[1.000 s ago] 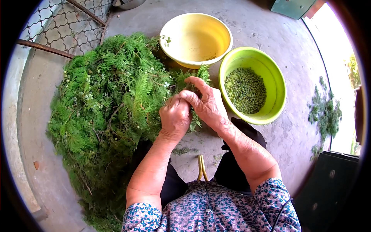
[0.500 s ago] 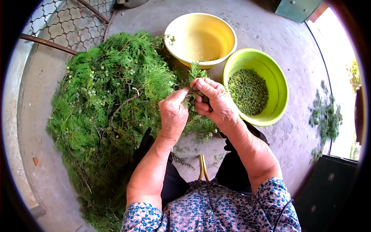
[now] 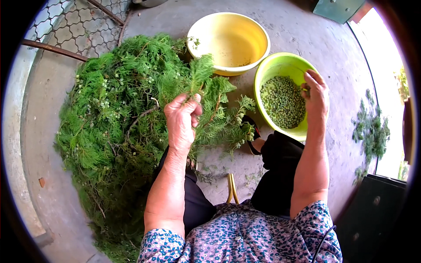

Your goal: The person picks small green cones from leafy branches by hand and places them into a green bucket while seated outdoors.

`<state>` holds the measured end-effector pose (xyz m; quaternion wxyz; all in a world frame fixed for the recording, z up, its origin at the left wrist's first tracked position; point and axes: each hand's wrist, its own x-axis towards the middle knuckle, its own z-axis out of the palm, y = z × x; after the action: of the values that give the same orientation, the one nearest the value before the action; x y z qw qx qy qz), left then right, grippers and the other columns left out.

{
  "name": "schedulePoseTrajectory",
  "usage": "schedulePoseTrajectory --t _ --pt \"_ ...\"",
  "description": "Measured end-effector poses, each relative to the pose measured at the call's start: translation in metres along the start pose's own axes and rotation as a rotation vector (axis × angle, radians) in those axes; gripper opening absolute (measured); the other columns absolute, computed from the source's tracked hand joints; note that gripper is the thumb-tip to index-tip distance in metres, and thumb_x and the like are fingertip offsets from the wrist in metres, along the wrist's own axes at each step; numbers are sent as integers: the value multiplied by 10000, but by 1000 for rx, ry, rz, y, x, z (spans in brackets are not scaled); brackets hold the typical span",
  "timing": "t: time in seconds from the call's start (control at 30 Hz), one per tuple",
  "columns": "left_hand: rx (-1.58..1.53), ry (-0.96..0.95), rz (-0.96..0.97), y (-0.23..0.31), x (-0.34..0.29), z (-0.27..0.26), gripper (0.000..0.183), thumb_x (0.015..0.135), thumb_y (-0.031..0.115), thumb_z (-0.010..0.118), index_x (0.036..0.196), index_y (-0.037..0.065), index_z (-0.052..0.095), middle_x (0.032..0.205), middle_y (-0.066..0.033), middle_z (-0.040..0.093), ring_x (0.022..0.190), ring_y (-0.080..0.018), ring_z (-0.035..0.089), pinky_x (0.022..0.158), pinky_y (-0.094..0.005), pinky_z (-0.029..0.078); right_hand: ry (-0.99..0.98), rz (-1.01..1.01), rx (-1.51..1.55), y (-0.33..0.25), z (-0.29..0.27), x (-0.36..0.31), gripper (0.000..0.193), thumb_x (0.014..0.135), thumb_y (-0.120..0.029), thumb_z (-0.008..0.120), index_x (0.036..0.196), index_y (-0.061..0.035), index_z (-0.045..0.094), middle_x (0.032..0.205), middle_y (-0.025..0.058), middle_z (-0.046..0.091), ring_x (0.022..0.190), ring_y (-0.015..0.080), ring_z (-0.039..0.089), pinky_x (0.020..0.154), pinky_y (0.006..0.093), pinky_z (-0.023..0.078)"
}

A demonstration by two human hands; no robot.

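Observation:
My left hand (image 3: 181, 122) is closed around the stem of a feathery green conifer sprig (image 3: 202, 74), held up at the right side of a big heap of cut conifer branches (image 3: 109, 114). Over the right rim of a lime-green tub (image 3: 259, 94) is my right hand (image 3: 316, 94), its fingers curled inward. Something small and greenish shows between its thumb and fingers, seemingly a few cones, mostly hidden by the hand. Inside the tub lies a layer of small round green cones (image 3: 283, 103). Pale cones (image 3: 105, 104) also dot the heaped branches.
Behind the lime-green tub stands a yellow basin (image 3: 228, 41) with a few bits at its bottom. Loose greenery (image 3: 370, 131) lies on the concrete floor at the right. A metal mesh frame (image 3: 79, 30) is at the far left, a dark box (image 3: 375, 215) at the near right.
My hands have parted. The right has moved right from beside the left to over the tub's rim; the left has shifted slightly left and lifted the sprig.

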<state>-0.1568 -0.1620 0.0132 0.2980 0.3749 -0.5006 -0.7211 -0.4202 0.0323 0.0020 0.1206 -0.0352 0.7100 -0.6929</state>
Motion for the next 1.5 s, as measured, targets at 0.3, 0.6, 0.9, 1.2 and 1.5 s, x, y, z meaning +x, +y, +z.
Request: schedulePoseTrajectory --t 0.3,0.6,0.9,1.2,1.5 --pt "-211 23 -18 7 13 -12 178 814 209 645 824 46 575 571 1 510 409 -51 372 352 -184 282 637 -190 -323 51 -80 59 485 788 -89 582 1234 44 444 1048 223 582 840 211 594 703 276 473" --pt "-242 1 -29 5 16 -13 200 835 224 619 866 45 534 579 10 472 430 -48 356 368 -182 278 -494 -84 -220 3 12 -20 319 805 -190 617 1044 21 610 921 83 641 876 167 572 836 286 422" --pt "-384 -20 -13 -2 22 -14 245 833 253 623 944 45 558 603 32 450 447 -44 361 371 -178 285 -1048 31 -244 25 86 -71 399 686 -61 693 1050 7 544 856 42 609 775 144 552 703 272 453" --pt "-284 176 77 -2 20 -6 148 861 185 584 883 45 544 659 -11 541 497 -91 447 421 -207 360 -917 404 380 15 104 -95 178 797 -4 579 973 -32 569 834 25 610 701 124 602 618 266 527" --pt "-241 201 106 0 16 -9 311 854 183 588 1108 20 514 875 -80 594 701 -142 544 606 -261 453 -925 560 447 7 113 -110 199 825 7 523 1016 -22 569 854 93 622 719 184 637 609 300 553"
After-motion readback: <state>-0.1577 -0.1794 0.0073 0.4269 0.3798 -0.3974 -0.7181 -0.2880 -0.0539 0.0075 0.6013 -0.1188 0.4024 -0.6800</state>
